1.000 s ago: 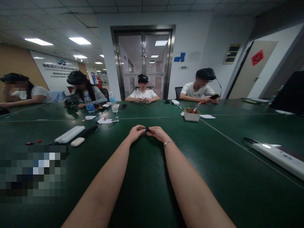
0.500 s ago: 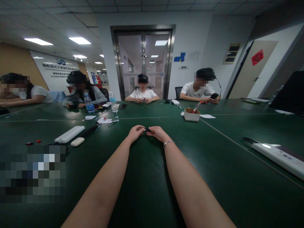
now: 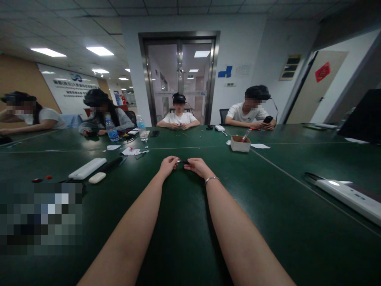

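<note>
**Fingertips meet over a small dark piece, amid half-legible signs**

Far left, a wall sign (image 3: 71,89) carries a blue wave logo (image 3: 76,77) above lines of Chinese characters, too soft to read with certainty. Two bottles (image 3: 112,131) have blue labels, their print too small to make out. A band of lettering (image 3: 193,93) crosses the glass doors (image 3: 166,59), also unreadable. On the beige door (image 3: 336,93) at right, a red diamond (image 3: 323,72) bears a blurred dark character. Dark marks on the long white device (image 3: 351,198) cannot be read.

On the green worktop (image 3: 181,230), from the left: a pixelated patch masking the near corner, a long white case (image 3: 87,168), a white oval item (image 3: 97,178) just beside it, and crumpled paper (image 3: 132,151). In the centre, the left hand (image 3: 168,165) pinches a silvery piece (image 3: 179,161); the right hand (image 3: 196,166) grips a small dark piece (image 3: 186,161) facing it — whether the two are joined cannot be told, as the fingers cover much of both. A bracelet (image 3: 211,179) circles the right wrist. Farther right stand a small cardboard box (image 3: 240,144) holding a red-ended tool (image 3: 245,136) — and a paper slip (image 3: 260,146) beside it.
</note>
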`<action>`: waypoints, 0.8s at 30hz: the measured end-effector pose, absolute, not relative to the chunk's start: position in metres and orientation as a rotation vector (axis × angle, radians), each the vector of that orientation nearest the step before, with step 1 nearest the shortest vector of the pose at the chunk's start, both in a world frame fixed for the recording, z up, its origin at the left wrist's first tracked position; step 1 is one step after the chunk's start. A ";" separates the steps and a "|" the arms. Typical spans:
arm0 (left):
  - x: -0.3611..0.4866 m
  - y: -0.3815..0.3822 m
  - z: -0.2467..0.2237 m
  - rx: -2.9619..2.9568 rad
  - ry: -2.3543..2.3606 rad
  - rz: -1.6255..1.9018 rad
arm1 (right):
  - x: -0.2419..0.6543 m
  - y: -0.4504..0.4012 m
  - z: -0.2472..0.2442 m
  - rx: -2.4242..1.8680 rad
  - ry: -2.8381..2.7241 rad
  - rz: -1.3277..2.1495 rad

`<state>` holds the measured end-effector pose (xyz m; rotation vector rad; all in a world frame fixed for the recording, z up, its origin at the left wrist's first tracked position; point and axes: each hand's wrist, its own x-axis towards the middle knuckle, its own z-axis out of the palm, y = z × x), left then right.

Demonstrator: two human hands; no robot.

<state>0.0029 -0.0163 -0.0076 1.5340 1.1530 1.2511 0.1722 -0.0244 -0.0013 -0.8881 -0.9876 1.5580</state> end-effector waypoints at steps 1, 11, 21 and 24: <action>0.002 -0.016 -0.007 1.513 1.163 1.267 | 0.172 -0.024 -0.002 -0.885 -0.981 1.555; 0.005 -0.018 -0.009 1.589 1.157 1.167 | 0.174 -0.025 -0.001 -0.896 -1.057 1.581; 0.004 -0.014 -0.012 1.635 1.192 1.127 | 0.173 -0.024 -0.001 -0.891 -1.057 1.590; 0.004 -0.011 -0.014 1.652 1.209 1.111 | 0.173 -0.025 0.000 -0.894 -1.051 1.595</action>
